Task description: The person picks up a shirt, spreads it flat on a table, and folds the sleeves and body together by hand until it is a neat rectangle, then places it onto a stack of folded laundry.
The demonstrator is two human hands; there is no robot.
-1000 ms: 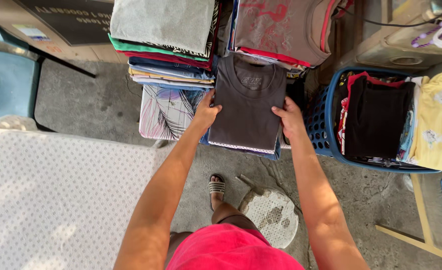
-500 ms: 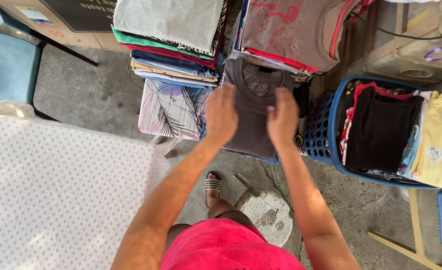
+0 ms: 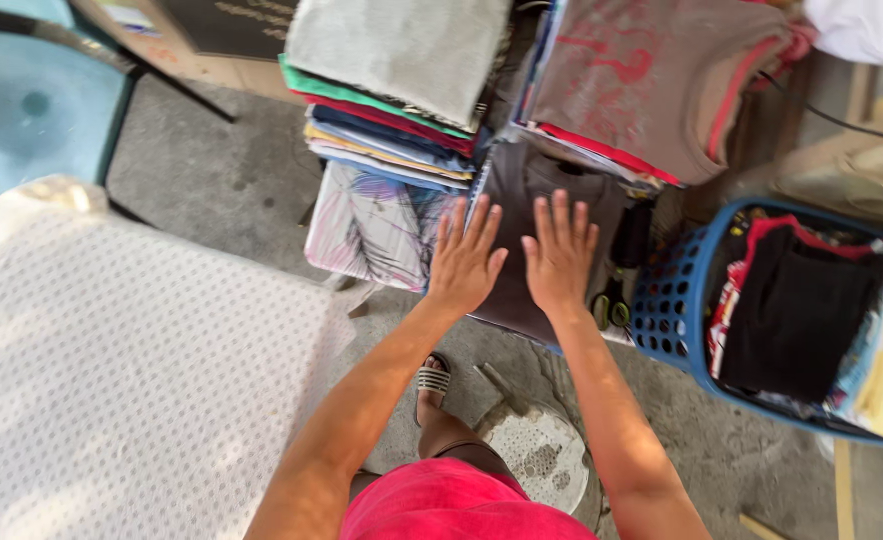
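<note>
Dark grey cotton: a folded shirt [image 3: 522, 240] lies in the middle of the frame, on a low stack, and both hands rest flat on top of it. The left hand [image 3: 465, 258] and the right hand [image 3: 559, 250] lie side by side, nearly touching at the thumbs, fingers spread and pointing toward the top of the frame. Neither hand grips anything; the palms press down on the cloth.

The shirt's long axis runs from the lower middle toward the top of the frame, collar end farthest from the body and tucked partly under the taller piles. It sits directly under the hands, so both are equally near.

Just left of the left hand lies a folded cloth with a feather print [image 3: 377, 225]. Above it rises a pile of folded clothes [image 3: 402, 90]; a second pile [image 3: 652, 85] stands at upper right. A blue laundry basket [image 3: 674, 300] sits right of the right hand.
</note>
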